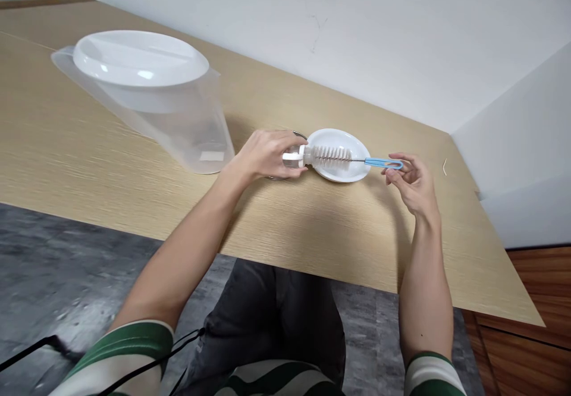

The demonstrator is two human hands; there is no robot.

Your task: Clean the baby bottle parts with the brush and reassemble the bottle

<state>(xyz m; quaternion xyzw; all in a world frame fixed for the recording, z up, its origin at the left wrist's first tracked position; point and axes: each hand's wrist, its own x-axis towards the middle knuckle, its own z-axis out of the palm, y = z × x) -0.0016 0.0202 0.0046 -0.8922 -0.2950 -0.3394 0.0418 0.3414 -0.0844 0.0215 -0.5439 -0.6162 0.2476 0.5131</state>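
My left hand (263, 153) is closed around a small clear bottle (293, 159) with a white rim, tipped on its side with the mouth facing right; most of it is hidden by my fingers. A bottle brush (333, 157) with pale bristles lies in line with the mouth. Its bristle tip is at or just inside the opening; I cannot tell how deep. My right hand (414, 185) pinches the brush's blue loop handle. Below the brush is a white dish (359, 146) on the table. Beneath my left hand, the rim of a round metal-edged item (301, 135) shows.
A tall translucent pitcher (178, 131) with a white lid (140, 66) stands at the left on the wooden table (307, 229). A small pale bent piece (445, 167) lies at the right. The white wall (388, 45) runs along the back edge.
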